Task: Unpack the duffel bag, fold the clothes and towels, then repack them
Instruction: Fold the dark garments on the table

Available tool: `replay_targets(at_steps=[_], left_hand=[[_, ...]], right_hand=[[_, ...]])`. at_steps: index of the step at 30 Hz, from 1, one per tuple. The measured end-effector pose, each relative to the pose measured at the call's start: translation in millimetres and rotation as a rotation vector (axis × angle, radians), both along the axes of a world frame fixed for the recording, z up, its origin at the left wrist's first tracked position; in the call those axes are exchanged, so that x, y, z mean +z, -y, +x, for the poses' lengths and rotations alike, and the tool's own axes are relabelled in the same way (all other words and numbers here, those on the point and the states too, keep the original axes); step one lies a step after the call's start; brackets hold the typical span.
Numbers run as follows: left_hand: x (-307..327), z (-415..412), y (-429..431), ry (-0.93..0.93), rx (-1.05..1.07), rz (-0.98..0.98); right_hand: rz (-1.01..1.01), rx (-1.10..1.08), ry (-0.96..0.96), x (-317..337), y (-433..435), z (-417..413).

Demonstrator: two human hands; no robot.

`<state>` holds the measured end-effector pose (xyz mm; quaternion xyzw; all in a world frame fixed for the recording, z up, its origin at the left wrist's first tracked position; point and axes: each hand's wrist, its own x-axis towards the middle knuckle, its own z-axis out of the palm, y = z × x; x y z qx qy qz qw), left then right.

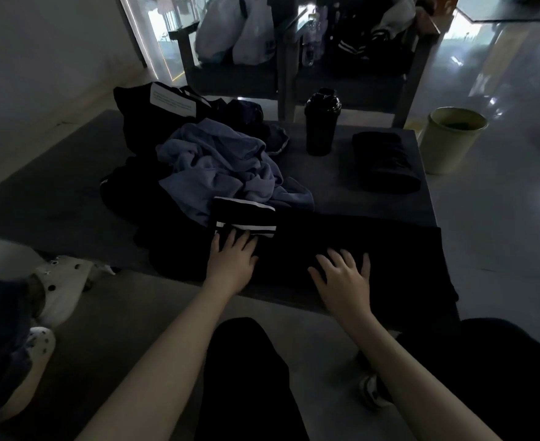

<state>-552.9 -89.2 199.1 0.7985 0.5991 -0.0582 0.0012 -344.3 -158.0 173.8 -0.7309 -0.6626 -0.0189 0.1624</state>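
Fingers: those of the left hand (232,256) are straight and slightly spread, tips resting at the white-striped band (246,214) of a black garment (357,237). Those of the right hand (341,278) are likewise splayed and pressed flat on the same cloth, further right. Neither hand grips or pinches anything.

Item in hand: the black garment lies spread along the near edge of the surface (55,192), its right end hanging over the corner. Lighting is poor; seams and edges are hard to make out.

Surroundings: a crumpled blue cloth (217,160), unfolded, lies just behind the striped band. The duffel bag (141,103) sits at the far left, apparently open. A folded black item (384,163) lies at the far right, near a dark shaker bottle (321,125).

Assessment: the step appears to be smoothing the garment before a fold. Recommended: sweep both palms outward from the middle to clear creases, draw the overhanging end back onto the surface, square the edges, then fold toward the striped band. Keep the blue cloth from catching in the fold.
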Motion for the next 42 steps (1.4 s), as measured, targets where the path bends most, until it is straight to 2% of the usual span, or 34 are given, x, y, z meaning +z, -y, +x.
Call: replay_targets(at_steps=[3,6,10,16,18,21,23,26,28,33,36,37,42], left_hand=[[5.2,30.0,10.9,0.087,-0.04,0.094],[-4.7,60.3,22.4,0.193,-0.096,-0.039],[-19.3,62.2,25.6,0.163,-0.025,-0.046],[5.1,100.4,21.0,0.108,0.067,-0.008],[-2.5,110.1,24.0,0.145,-0.002,0.035],[-18.4,109.8,23.7,0.185,-0.096,0.024],[-22.1,108.3,18.5,0.176,-0.104,0.004],[-22.5,109.1,14.0,0.141,-0.117,-0.008],[-22.3,109.4,13.3,0.131,-0.114,-0.015],[-19.0,110.0,11.7,0.113,-0.127,-0.054],[-19.1,109.9,11.2,0.111,-0.133,-0.062],[-19.5,109.8,11.2,0.111,-0.133,-0.06],[-19.5,108.3,12.2,0.101,-0.142,-0.052]], right_hand=[[-0.045,0.031,-0.003,7.3,-4.0,3.0],[-0.029,0.067,0.006,15.0,-13.8,10.2],[-0.095,0.008,0.02,7.5,-5.3,39.8],[-0.132,0.043,-0.023,7.3,10.5,69.3],[-0.056,-0.012,-0.018,12.6,13.7,75.3],[0.039,-0.207,-0.042,20.0,18.8,97.9],[-0.059,-0.367,-0.142,21.5,20.1,119.6],[-0.243,-0.491,-0.416,23.8,20.3,140.4],[-0.232,-0.51,-0.527,26.5,20.0,144.3],[-0.157,-0.589,-0.437,37.1,22.0,144.0],[-0.145,-0.55,-0.377,43.9,23.4,138.5],[-0.15,-0.539,-0.446,45.7,22.0,137.9],[-0.315,-0.637,-1.056,54.2,12.1,155.1]])
